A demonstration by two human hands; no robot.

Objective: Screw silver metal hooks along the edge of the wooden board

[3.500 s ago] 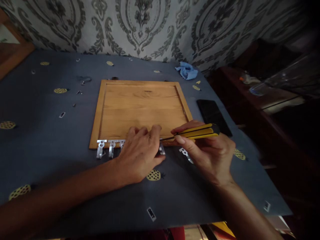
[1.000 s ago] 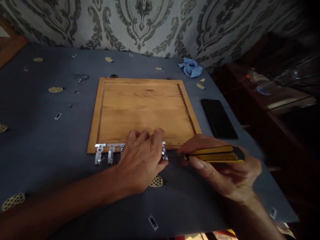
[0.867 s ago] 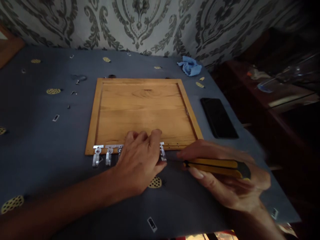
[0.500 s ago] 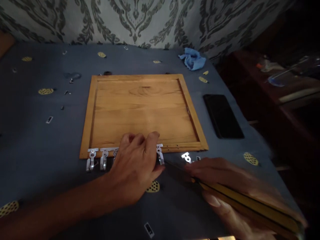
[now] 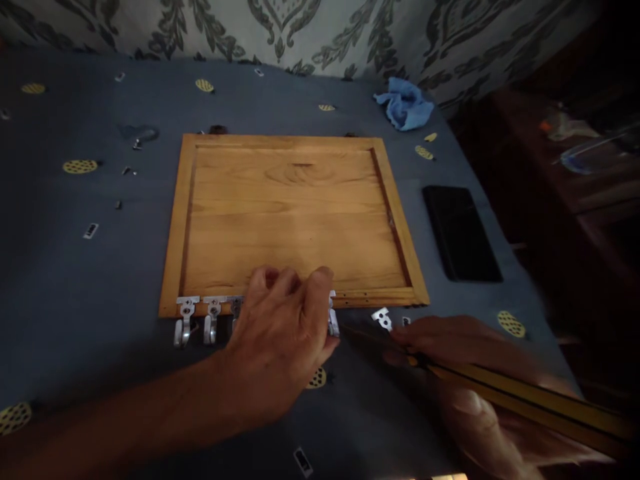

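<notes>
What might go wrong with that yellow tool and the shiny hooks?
The yellow-handled tool in the right hand points towards the left hand, so a slip might poke it.

The loose metal hook lies close to the right hand and could get knocked away.

The small metal bits left of the wooden board lie loose, so a bump might scatter them.

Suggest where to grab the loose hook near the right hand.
I'd pinch the loose hook by its flat, holed plate, across the edges, coming from above on the board side. That end is exposed and seems to lie low; the right hand hides the other end.
</notes>
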